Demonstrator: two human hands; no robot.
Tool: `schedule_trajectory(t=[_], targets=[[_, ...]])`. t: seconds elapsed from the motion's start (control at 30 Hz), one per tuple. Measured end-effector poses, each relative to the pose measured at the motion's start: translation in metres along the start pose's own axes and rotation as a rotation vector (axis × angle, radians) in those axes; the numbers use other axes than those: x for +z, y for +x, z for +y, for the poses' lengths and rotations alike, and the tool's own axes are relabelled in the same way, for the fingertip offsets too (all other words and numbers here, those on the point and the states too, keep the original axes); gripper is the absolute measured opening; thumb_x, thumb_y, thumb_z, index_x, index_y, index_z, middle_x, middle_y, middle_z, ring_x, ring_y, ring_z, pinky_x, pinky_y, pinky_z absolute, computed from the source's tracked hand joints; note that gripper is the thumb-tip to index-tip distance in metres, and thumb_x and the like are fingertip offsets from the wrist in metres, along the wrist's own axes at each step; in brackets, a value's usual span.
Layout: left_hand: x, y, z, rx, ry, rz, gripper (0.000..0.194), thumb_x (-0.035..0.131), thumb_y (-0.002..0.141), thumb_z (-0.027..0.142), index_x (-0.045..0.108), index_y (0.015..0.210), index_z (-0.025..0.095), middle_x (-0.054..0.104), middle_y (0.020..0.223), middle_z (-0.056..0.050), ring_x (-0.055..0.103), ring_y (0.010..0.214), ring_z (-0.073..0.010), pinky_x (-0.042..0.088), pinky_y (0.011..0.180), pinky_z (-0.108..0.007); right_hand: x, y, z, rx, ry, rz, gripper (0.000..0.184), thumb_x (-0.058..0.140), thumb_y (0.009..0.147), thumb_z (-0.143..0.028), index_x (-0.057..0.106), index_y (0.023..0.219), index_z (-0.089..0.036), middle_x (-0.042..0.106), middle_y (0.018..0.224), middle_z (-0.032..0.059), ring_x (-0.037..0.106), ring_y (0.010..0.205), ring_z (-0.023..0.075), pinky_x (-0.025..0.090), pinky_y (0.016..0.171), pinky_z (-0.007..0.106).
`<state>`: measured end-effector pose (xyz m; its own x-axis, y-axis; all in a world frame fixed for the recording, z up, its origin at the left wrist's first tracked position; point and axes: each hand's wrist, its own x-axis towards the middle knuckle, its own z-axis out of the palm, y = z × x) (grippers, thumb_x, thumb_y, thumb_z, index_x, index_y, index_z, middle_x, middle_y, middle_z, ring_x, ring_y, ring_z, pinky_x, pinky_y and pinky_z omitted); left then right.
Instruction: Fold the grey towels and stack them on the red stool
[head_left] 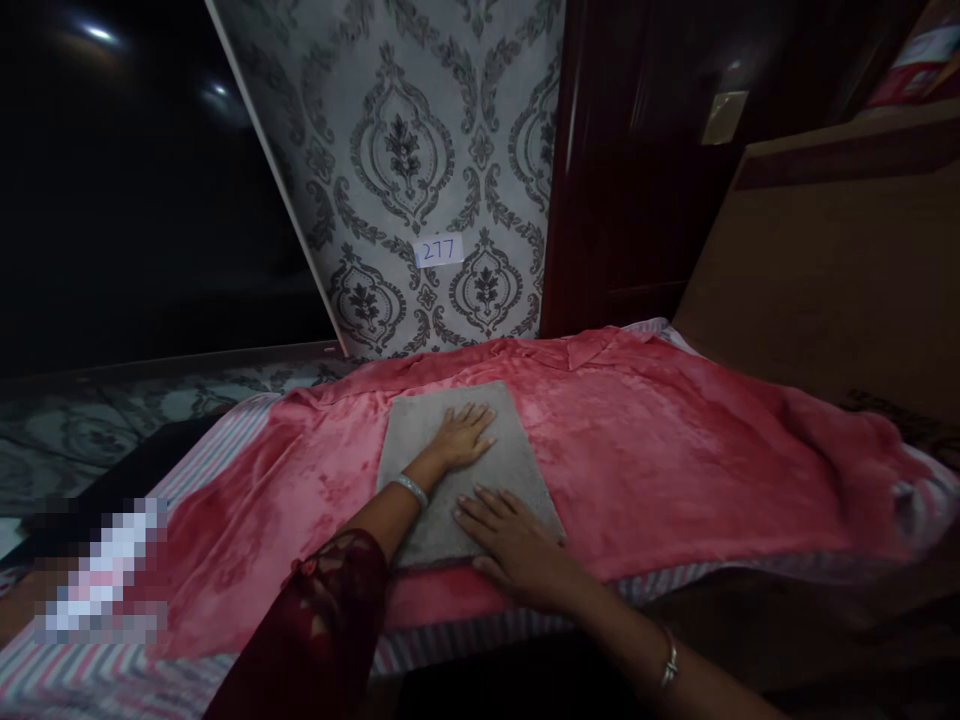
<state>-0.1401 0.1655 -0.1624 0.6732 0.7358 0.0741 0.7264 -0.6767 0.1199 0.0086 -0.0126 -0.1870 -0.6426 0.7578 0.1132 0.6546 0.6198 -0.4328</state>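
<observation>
A grey folded cloth (424,425) with a soft, plush look lies flat on a pink-red blanket (637,450). My left hand (463,437) rests palm down on the upper middle of the cloth, its fingers spread to the right. Nearer to me, my right hand (514,545) lies over the cloth's lower right part, with fingers stretched out and the heel of the hand past the near edge. Both palms face down, so their undersides are hidden. Neither hand grips anything.
Under the blanket shows a striped sheet (217,455). Patterned wallpaper (405,150) with a paper label (439,250) reading 277 rises behind. A large dark screen (142,190) stands at left. At right are a dark wooden door (630,190) and a big cardboard box (840,260).
</observation>
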Motion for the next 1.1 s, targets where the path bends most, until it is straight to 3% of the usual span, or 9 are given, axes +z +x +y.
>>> schedule_trajectory(t=[0.13,0.2,0.5,0.6,0.73,0.8,0.9,0.97,1.1], targets=[[0.002,0.003,0.004,0.308,-0.005,-0.060,0.063,0.041,0.097,0.055,0.030,0.157,0.035,0.025,0.166,-0.005,0.014,0.154,-0.0331,0.010,0.121,-0.064,-0.002,0.001,0.001,0.001,-0.018,-0.027,0.064,0.047,0.100,-0.040,0.026,0.159,-0.029,0.022,0.165,0.0019,0.010,0.154,0.0240,0.008,0.125,0.051],[0.001,0.010,-0.003,0.376,-0.016,-0.103,0.064,0.038,0.098,0.057,0.030,0.157,0.033,0.025,0.166,-0.005,0.014,0.154,-0.0310,0.010,0.122,-0.061,-0.002,0.001,0.002,-0.003,-0.020,-0.036,0.065,0.048,0.099,-0.039,0.025,0.160,-0.030,0.022,0.165,0.0010,0.010,0.154,0.0235,0.009,0.125,0.051],[-0.006,0.070,-0.060,-0.037,0.007,-0.138,0.058,0.027,0.102,0.049,0.029,0.157,0.031,0.022,0.167,-0.003,0.017,0.154,-0.0233,0.011,0.124,-0.048,0.001,-0.002,0.005,0.005,0.010,-0.005,0.067,0.049,0.100,-0.041,0.021,0.160,-0.034,0.018,0.165,-0.0017,0.008,0.154,0.0222,0.007,0.126,0.051],[-0.016,0.081,-0.065,-0.205,0.046,-0.130,0.056,0.027,0.102,0.046,0.037,0.154,0.028,0.033,0.163,-0.007,0.025,0.151,-0.0292,0.015,0.121,-0.058,-0.001,-0.002,0.004,0.009,0.027,-0.010,0.066,0.047,0.101,-0.044,0.021,0.160,-0.034,0.018,0.165,-0.0021,0.007,0.154,0.0225,0.007,0.126,0.052],[-0.034,0.081,-0.050,-0.277,0.082,-0.047,0.058,0.031,0.101,0.047,0.042,0.151,0.022,0.037,0.160,-0.014,0.027,0.149,-0.0350,0.012,0.118,-0.068,-0.002,-0.002,0.004,0.005,0.026,0.004,0.067,0.050,0.100,-0.044,0.023,0.160,-0.033,0.019,0.165,-0.0030,0.007,0.154,0.0216,0.006,0.126,0.051],[-0.034,0.066,-0.028,-0.122,0.067,-0.019,0.060,0.036,0.099,0.051,0.040,0.153,0.024,0.034,0.162,-0.012,0.025,0.150,-0.0323,0.011,0.121,-0.062,-0.001,-0.002,0.004,0.004,0.033,0.007,0.068,0.052,0.099,-0.043,0.024,0.160,-0.033,0.019,0.165,-0.0029,0.007,0.154,0.0219,0.006,0.126,0.051],[-0.019,0.030,0.014,0.401,-0.023,-0.094,0.062,0.049,0.093,0.055,0.046,0.149,0.028,0.037,0.161,-0.009,0.025,0.151,-0.0311,0.013,0.123,-0.055,0.001,-0.002,0.003,0.035,0.069,-0.008,0.069,0.053,0.098,-0.042,0.024,0.160,-0.033,0.022,0.165,-0.0023,0.013,0.153,0.0236,0.008,0.125,0.053],[-0.006,0.008,0.035,0.635,-0.078,-0.180,0.060,0.046,0.095,0.055,0.044,0.150,0.031,0.037,0.161,-0.005,0.024,0.152,-0.0276,0.012,0.124,-0.052,0.002,-0.003,0.002,0.076,0.095,-0.021,0.069,0.054,0.097,-0.041,0.025,0.159,-0.034,0.027,0.163,-0.0011,0.021,0.151,0.0247,0.011,0.125,0.055],[0.007,0.012,0.036,0.579,-0.073,-0.181,0.059,0.042,0.097,0.056,0.043,0.151,0.030,0.035,0.162,-0.006,0.021,0.153,-0.0250,0.009,0.124,-0.050,0.002,-0.004,0.002,0.037,0.095,-0.001,0.071,0.056,0.095,-0.039,0.026,0.159,-0.032,0.023,0.164,-0.0010,0.014,0.153,0.0242,0.006,0.126,0.053]])
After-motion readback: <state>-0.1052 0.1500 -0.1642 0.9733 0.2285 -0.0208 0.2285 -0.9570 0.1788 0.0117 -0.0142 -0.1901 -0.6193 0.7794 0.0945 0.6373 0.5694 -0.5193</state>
